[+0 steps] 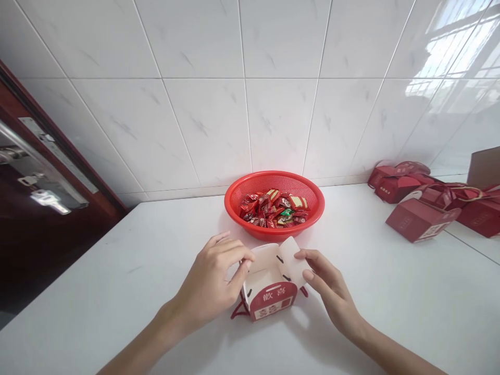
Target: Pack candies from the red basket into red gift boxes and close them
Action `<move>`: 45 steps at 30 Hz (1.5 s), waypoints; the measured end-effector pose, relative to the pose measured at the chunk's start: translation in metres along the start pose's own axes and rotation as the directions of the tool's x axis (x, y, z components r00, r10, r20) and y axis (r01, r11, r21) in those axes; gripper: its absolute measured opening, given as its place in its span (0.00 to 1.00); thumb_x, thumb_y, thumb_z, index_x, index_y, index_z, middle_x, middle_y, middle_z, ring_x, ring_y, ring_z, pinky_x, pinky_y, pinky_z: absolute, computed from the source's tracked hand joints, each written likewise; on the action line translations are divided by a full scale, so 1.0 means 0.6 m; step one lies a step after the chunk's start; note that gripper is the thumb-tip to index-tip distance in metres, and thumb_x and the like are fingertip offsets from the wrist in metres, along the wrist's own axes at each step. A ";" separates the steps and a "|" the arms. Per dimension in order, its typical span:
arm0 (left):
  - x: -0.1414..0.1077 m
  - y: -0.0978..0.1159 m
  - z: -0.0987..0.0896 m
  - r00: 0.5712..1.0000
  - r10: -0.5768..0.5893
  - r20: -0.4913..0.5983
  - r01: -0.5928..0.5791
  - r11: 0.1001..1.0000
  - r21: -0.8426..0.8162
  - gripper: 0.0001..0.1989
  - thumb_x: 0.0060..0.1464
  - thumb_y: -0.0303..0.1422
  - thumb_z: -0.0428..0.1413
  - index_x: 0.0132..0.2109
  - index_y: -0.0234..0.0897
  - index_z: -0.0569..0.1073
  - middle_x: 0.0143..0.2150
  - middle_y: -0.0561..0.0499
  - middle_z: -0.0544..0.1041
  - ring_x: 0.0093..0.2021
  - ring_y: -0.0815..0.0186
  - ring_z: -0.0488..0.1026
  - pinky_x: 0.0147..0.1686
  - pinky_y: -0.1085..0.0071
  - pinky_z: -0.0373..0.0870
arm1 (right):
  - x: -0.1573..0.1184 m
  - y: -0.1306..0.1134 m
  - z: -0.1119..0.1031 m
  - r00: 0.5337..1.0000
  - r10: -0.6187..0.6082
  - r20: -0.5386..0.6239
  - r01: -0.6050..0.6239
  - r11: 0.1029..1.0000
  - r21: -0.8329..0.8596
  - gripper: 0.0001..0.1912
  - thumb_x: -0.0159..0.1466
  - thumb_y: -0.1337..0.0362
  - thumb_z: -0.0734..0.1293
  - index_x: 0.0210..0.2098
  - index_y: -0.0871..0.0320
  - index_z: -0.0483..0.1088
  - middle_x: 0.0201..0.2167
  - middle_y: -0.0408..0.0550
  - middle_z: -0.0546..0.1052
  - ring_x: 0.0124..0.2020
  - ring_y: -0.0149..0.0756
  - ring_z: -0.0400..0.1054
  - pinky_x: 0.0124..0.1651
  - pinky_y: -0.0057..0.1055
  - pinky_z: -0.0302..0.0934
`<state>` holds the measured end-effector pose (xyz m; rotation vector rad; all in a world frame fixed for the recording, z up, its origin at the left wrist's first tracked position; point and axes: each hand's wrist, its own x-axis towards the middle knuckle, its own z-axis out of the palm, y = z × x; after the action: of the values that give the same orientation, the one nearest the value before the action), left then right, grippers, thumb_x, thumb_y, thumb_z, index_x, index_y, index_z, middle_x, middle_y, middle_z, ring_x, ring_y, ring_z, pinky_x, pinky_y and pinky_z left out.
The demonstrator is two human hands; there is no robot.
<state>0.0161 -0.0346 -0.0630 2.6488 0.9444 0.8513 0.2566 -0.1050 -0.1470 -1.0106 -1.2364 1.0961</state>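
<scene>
A small red and white gift box (273, 299) with white Chinese characters stands open on the white table, its pale inside showing. Dark slots and a red ribbon show on it. My left hand (219, 271) is at the box's left edge, thumb and index finger pinched together; whether they grip its rim is hard to see. On the other side, my right hand (328, 284) has thumb and index finger at the raised white side flap (294, 260), holding its outer edge. Behind the box is a red mesh basket (273, 177) of wrapped candies (269, 208).
Several closed red gift boxes (422, 219) sit at the right of the table (156, 291), near a brown cardboard piece (484, 169). A tiled wall (203, 125) rises behind. At the left is a dark red door (35, 224) with keys.
</scene>
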 end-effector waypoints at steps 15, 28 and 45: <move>-0.005 0.001 0.000 0.997 -0.062 0.053 0.060 0.997 0.048 0.13 0.64 0.34 0.49 0.46 0.43 0.79 0.45 0.53 0.84 0.42 0.60 0.81 0.62 0.50 0.68 | 0.003 0.009 -0.005 0.986 -0.164 0.035 0.168 0.953 -0.253 0.16 0.73 0.51 0.61 0.54 0.50 0.68 0.47 0.51 0.73 0.40 0.40 0.70 0.36 0.33 0.67; -0.006 0.000 0.014 0.995 -0.093 0.026 0.093 0.996 0.001 0.20 0.64 0.35 0.48 0.56 0.43 0.79 0.58 0.48 0.80 0.56 0.56 0.78 0.54 0.58 0.78 | 0.031 0.007 -0.006 0.847 -0.480 0.228 0.521 0.665 -0.535 0.18 0.76 0.54 0.55 0.60 0.53 0.64 0.61 0.60 0.69 0.61 0.48 0.68 0.58 0.44 0.68; 0.041 -0.092 0.015 0.686 -0.701 -0.194 0.432 0.608 -0.666 0.13 0.42 0.44 0.64 0.33 0.42 0.80 0.39 0.49 0.83 0.52 0.51 0.78 0.63 0.56 0.70 | 0.084 0.021 -0.034 0.825 -0.565 0.018 0.449 0.635 -0.629 0.27 0.74 0.46 0.53 0.65 0.52 0.61 0.65 0.60 0.67 0.57 0.48 0.69 0.60 0.48 0.66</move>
<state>0.0084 0.0235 -0.0795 1.4796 1.2947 1.3127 0.2766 -0.0527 -0.1513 -1.0947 -1.6391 0.1231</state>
